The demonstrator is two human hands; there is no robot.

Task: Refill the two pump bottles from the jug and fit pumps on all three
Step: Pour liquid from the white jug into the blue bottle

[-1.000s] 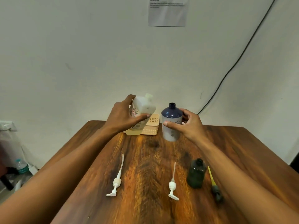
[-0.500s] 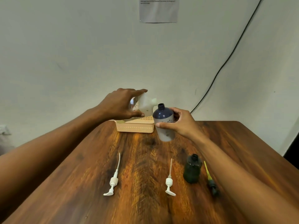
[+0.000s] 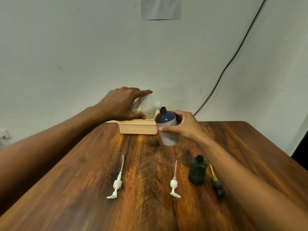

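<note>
White plastic fills the left hand (image 3: 122,104): fingers on top, thumb beneath, clamped around the jug (image 3: 146,106), which lies tipped on its side in the air with its open spout pointing right. That spout sits just beside the mouth of the blue bottle (image 3: 166,126), a touch above and to its left; whether anything is flowing, I can't tell. Over to the right hand (image 3: 185,126), wrapped round the blue bottle's waist, thumb across the front and fingers curled behind. The bottle leans slightly left toward the jug, with its pale base clear of the wooden table (image 3: 83,189).

Behind both hands, at the table's far edge, a peach slotted basket (image 3: 138,129) rests against the wall, directly under the jug.

Nearer the camera, everything lies loose. One white pump (image 3: 117,182) lies flat left of centre, tube pointing away. A second white pump (image 3: 174,184) lies flat in the middle, laid the same way. Just to its right stands the small dark bottle (image 3: 198,171), upright, neck uncapped. Just right of that bottle lies a dark pump with a yellowish tube (image 3: 215,180), partly tucked under the right forearm.
</note>
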